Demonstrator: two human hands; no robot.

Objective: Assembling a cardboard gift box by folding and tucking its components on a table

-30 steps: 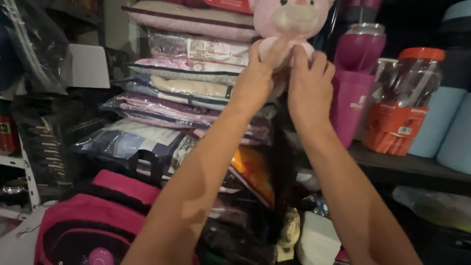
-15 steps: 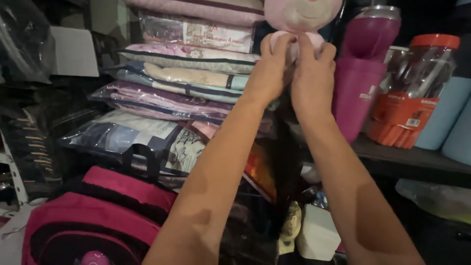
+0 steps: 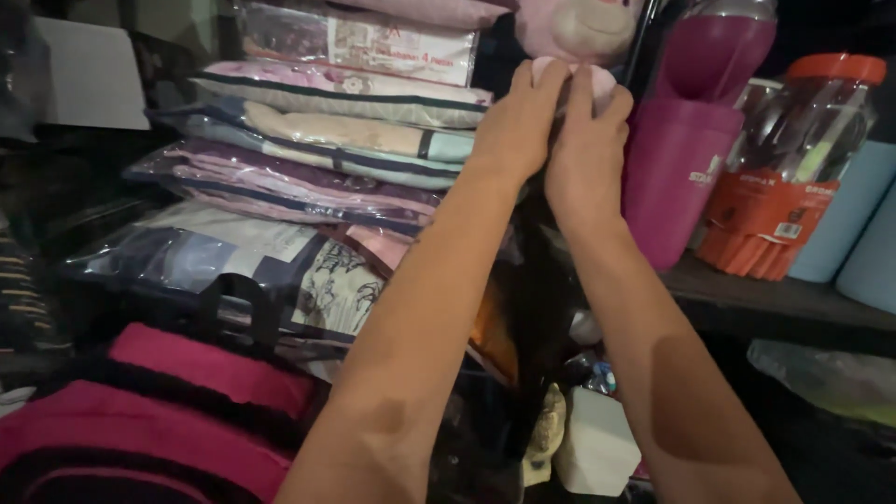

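Holding: we clasp the pink plush toy with left hand and right hand, both grips closed on its base.
Beside toy: magenta bottle to its right, bagged bedding stack to its left.

i see a fuzzy pink plush toy, glossy plastic-wrapped cloth bedding, a smooth magenta plastic bottle, matt pink fabric bag
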